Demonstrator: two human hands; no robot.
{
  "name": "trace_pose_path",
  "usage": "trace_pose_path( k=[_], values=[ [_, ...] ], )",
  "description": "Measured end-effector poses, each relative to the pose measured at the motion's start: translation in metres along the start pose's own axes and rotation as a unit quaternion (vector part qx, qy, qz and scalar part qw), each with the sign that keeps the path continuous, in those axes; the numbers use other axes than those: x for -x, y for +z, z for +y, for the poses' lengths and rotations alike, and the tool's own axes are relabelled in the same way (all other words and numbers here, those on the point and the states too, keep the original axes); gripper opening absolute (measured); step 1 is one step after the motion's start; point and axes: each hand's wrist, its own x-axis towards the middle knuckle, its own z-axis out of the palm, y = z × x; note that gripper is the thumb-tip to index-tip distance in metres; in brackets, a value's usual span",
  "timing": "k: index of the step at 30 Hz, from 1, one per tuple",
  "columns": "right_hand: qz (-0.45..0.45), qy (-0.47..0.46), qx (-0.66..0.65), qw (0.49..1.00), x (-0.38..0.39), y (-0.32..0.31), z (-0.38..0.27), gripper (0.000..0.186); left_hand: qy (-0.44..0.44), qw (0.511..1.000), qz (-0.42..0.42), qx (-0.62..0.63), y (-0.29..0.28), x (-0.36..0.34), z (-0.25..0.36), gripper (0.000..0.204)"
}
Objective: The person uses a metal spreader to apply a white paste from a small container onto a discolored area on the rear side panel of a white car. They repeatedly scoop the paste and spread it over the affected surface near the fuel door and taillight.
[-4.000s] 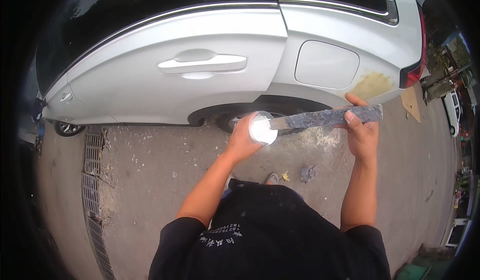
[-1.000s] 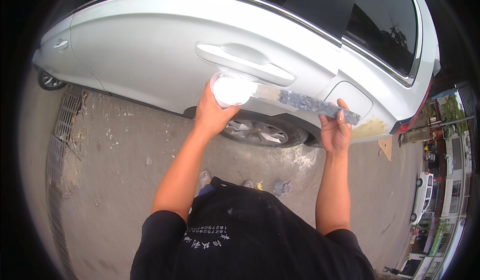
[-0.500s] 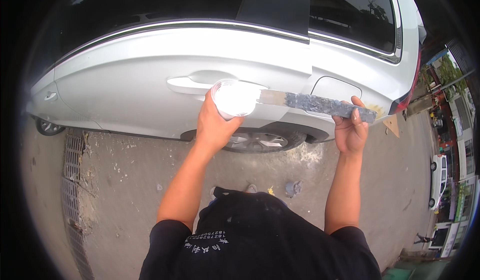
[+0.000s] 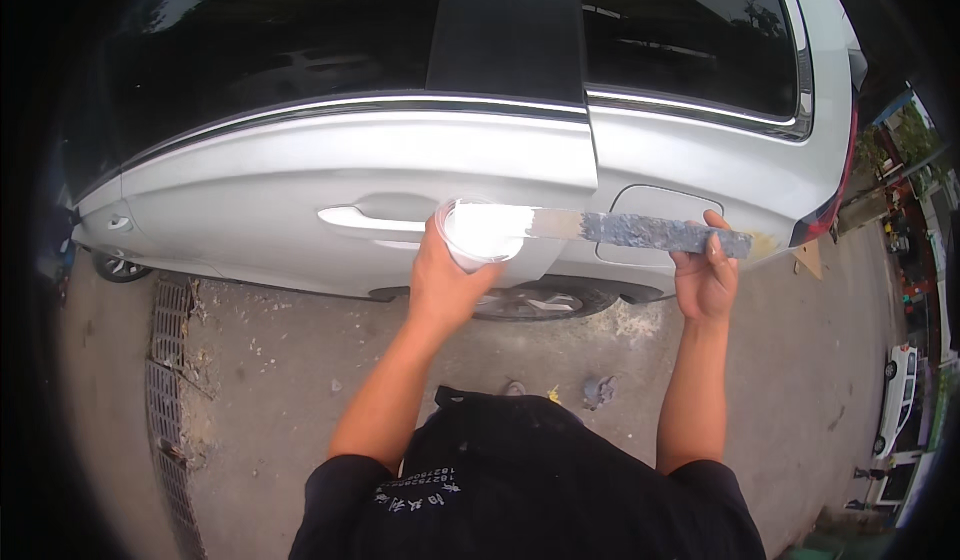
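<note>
My left hand (image 4: 442,285) is wrapped round a clear plastic cup (image 4: 474,259) of bright white liquid that looks like paint. My right hand (image 4: 706,278) pinches the outer end of a long flat stirring stick (image 4: 650,232), crusted with dark grey dried matter. Nearer the cup the stick is bare and beige-grey, and its far end is coated white and lies over the cup's mouth. Glare hides whether that tip dips into the liquid. Both hands are held in front of the side of a white car (image 4: 270,210).
Close beyond the cup are the car's door handle (image 4: 370,222) and rear wheel (image 4: 540,303). A small grey crumpled container (image 4: 600,392) stands on the concrete ground near my feet. A drain grate (image 4: 168,390) runs along the left. Farther right, another white car (image 4: 896,400) is parked.
The stick has gone from sloping down to the right to nearly level. Cup and both hands sit slightly lower in view, as does the car. Both grips are unchanged.
</note>
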Motion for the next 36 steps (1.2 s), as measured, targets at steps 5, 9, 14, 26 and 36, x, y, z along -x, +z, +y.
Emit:
trace_pose_path(
  k=[5,9,14,26,36],
  values=[
    [0.017,0.015,-0.006,1.0,-0.011,-0.006,0.002,0.035,-0.001,0.999,0.009,-0.031,0.011,-0.002,-0.002,0.081],
    [0.017,0.024,-0.015,0.999,-0.018,-0.016,0.003,0.035,-0.008,0.999,0.018,-0.043,0.017,-0.004,0.004,0.08],
    [0.02,0.028,-0.019,0.999,-0.021,-0.02,0.003,0.035,-0.025,0.999,0.018,-0.043,0.019,-0.004,0.012,0.08],
    [0.033,0.045,-0.052,0.997,-0.026,-0.034,0.008,0.03,-0.019,0.997,0.043,-0.067,0.029,-0.005,0.015,0.072],
    [0.018,0.039,-0.046,0.998,-0.027,-0.034,0.005,0.029,-0.03,0.997,0.035,-0.058,0.029,-0.006,0.014,0.076]
  ],
)
